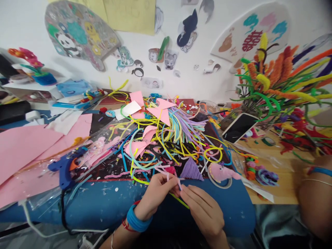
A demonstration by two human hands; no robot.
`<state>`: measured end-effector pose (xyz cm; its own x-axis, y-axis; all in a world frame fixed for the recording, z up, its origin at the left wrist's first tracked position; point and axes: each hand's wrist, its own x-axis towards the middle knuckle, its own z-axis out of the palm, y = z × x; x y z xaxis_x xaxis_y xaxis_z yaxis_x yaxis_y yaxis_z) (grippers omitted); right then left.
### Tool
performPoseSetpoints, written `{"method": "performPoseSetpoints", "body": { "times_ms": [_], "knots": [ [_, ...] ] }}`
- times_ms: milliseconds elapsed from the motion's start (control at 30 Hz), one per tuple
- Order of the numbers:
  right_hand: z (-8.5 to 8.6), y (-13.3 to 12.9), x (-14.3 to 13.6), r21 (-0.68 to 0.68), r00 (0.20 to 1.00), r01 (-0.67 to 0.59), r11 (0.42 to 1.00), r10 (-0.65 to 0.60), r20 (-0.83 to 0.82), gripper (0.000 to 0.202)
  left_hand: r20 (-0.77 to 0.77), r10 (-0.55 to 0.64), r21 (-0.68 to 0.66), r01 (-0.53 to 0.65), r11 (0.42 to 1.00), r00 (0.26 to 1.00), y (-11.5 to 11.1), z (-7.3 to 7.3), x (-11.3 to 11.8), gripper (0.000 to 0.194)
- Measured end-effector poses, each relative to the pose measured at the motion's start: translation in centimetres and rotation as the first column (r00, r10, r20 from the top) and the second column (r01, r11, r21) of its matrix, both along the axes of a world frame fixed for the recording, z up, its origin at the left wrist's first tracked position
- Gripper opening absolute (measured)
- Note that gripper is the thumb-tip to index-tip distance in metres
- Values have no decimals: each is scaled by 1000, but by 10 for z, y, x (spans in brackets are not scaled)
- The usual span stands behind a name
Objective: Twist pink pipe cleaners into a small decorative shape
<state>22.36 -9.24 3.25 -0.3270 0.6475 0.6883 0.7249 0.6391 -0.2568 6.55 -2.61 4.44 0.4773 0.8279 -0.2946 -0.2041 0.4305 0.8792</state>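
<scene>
My left hand (161,188), with a blue band at the wrist, pinches a pale pink pipe cleaner (179,184) near the table's front edge. Fingers of my right hand (201,207) close on the same pipe cleaner from the right, their tips nearly meeting the left ones. Just beyond the hands lies a purple ribbed triangle (192,169) made of pipe cleaners. To its right a pink fuzzy figure (223,172) rests on a roll of clear tape (220,185). A yellow-green pipe cleaner (180,200) shows below my hands.
A heap of pastel pipe cleaners (178,124) and pink paper scraps (162,110) covers the table's middle. Left lie a blue glue gun (64,169) and pink sheets (23,145). A phone (240,128) leans at right before a bunch of orange stems (285,65). Another person's arm (316,200) shows at right.
</scene>
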Motion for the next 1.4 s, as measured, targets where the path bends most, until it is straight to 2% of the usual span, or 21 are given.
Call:
{"method": "performPoseSetpoints", "body": {
  "times_ms": [167, 333, 500, 733, 967, 1100, 1167, 1300, 1400],
  "knots": [
    [5, 2, 1, -142, 997, -55, 988, 62, 44, 40, -7, 31, 35, -31, 999, 999, 2, -1, -1, 25],
    [17, 4, -4, -293, 989, -72, 953, 106, 102, 35, -36, 0, 81, 3, 997, 999, 3, -2, -2, 27],
    [19, 5, -5, -291, 995, -38, 956, 64, 79, 33, -60, -17, 118, 24, 993, 998, 2, -4, -4, 22],
    [15, 3, -4, -286, 991, -47, 957, 81, 108, 36, -167, 66, 208, -30, 978, 984, 1, -6, -5, 20],
    [15, 4, -7, -284, 997, -43, 958, 58, 44, 34, -4, 27, 165, -26, 986, 1000, 4, -4, -10, 18],
    [16, 6, -5, -384, 994, 13, 923, -54, -97, 18, 64, 2, 100, -8, 995, 998, 4, -1, -13, 20],
    [20, 8, -2, -428, 992, -11, 904, -45, -120, 12, 80, -32, 78, 25, 997, 996, 4, 0, -13, 22],
    [32, 13, 6, -421, 999, -41, 906, 42, -7, 16, 68, -69, 93, 62, 994, 995, 5, 0, -14, 23],
    [39, 14, 9, -411, 999, -23, 911, 39, 31, 19, 13, -121, 117, 118, 986, 993, 6, 1, -16, 23]
  ]
}}
